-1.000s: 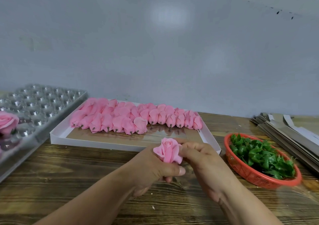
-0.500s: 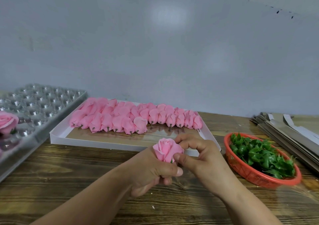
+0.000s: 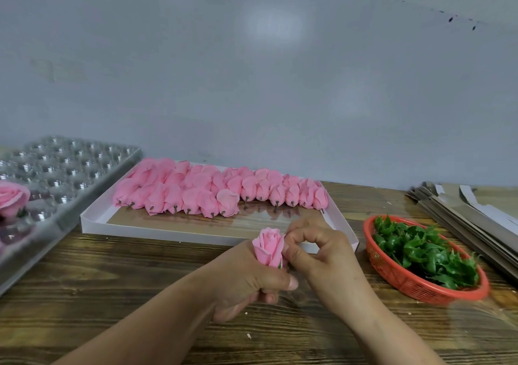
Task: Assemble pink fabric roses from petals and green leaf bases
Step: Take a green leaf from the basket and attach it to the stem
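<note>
**Hands shaping a pink rose over a wooden table**

The left hand (image 3: 249, 278) grips a soft pink fabric rose (image 3: 269, 248) upright by its base, above the grained table (image 3: 112, 280). The right hand (image 3: 316, 249) pinches its outer petal. Tugging too hard could pull the petal loose. Spiky green leaf bases (image 3: 423, 252) fill a red mesh basket (image 3: 392, 278) nearby.

Soft, even, fairly bright light leaves pale glare patches on the grey painted wall (image 3: 274, 25) above the hands, while wide-angle distortion bends and smears the shiny silver moulded tray (image 3: 64, 168) far to their left.
</note>
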The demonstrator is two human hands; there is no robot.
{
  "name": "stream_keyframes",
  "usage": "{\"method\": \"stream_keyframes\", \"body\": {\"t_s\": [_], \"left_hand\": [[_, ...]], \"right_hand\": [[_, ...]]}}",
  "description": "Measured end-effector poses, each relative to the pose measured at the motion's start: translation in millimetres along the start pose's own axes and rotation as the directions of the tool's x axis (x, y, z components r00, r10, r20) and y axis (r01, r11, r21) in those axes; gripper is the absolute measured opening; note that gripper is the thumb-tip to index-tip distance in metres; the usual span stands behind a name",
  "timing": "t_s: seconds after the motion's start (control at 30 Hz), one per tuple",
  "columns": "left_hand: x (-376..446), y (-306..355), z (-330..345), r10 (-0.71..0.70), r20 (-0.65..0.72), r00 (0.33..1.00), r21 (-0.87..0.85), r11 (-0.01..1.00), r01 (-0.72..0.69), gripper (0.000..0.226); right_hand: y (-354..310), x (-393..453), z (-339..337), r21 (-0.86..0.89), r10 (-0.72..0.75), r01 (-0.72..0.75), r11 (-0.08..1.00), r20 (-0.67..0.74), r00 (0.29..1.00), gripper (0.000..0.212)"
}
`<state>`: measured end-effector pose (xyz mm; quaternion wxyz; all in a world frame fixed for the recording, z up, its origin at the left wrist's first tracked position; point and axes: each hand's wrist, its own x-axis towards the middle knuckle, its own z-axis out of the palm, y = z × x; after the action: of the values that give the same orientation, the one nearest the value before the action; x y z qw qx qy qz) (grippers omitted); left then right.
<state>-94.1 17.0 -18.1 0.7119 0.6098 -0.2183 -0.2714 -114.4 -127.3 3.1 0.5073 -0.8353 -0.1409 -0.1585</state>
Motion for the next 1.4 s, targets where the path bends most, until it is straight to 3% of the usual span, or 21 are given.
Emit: {"method": "stream_keyframes", "body": {"t_s": [0.13, 0.23, 0.33, 0.47, 0.57, 0.7, 0.87, 1.07, 1.2, 1.4], "left_hand": [[2.5, -0.1, 2.2, 0.018, -0.034, 0.999, -0.083, 0.996, -0.021, 0.021], [6.5, -2.7, -1.4, -0.004, -0.104, 0.995, -0.244, 0.97, -0.021, 0.035], [6.8, -2.4, -4.3, 0.002, -0.095, 0.995, -0.454, 0.89, -0.046, 0.004], [7.3, -0.2, -8.1, 0.054, -0.004, 0.999, -0.582, 0.812, -0.046, 0.08], [6.6, 2.9, -7.0, 0.052, 0.031, 0.998, -0.638, 0.77, -0.02, 0.092], [6.0, 4.9, -5.7, 0.004, 0.024, 1.0, -0.598, 0.801, 0.011, 0.112], [8.4, -0.7, -2.5, -0.046, 0.021, 0.999, -0.478, 0.877, 0.051, 0.093], [5.5, 2.6, -0.1, -0.128, 0.006, 0.992, -0.444, 0.888, 0.117, 0.086], [4.4, 3.2, 0.0, -0.133, 0.029, 0.991, -0.416, 0.9, 0.133, 0.077], [4.0, 1.3, -1.6, -0.124, 0.029, 0.992, -0.385, 0.914, 0.126, 0.028]], "right_hand": [[0.5, -0.9, -0.2, -0.026, -0.029, 0.027, 0.999, -0.089, 0.996, 0.017], [0.2, -2.4, 0.8, -0.002, -0.052, 0.053, 0.999, -0.195, 0.979, 0.019], [-2.3, -6.4, 8.4, 0.027, -0.083, 0.088, 0.996, -0.138, 0.987, 0.005], [-3.6, -10.3, 19.6, 0.034, -0.12, 0.121, 0.992, -0.04, 0.992, 0.008], [-2.2, -9.4, 20.0, 0.03, -0.094, 0.097, 0.995, -0.07, 0.993, 0.018], [-0.4, -8.5, 18.9, 0.053, -0.044, 0.051, 0.997, -0.141, 0.989, 0.02], [-0.3, -7.9, 16.4, 0.067, 0.049, -0.036, 0.997, -0.196, 0.979, 0.022], [-4.6, -7.0, 6.1, -0.16, -0.152, 0.132, 0.978, -0.117, 0.981, 0.031], [-6.3, -4.2, 0.2, -0.058, -0.086, 0.083, 0.995, -0.047, 0.995, 0.023], [-1.4, -2.2, 3.1, -0.166, -0.084, 0.073, 0.983, -0.06, 0.995, 0.018]]}}
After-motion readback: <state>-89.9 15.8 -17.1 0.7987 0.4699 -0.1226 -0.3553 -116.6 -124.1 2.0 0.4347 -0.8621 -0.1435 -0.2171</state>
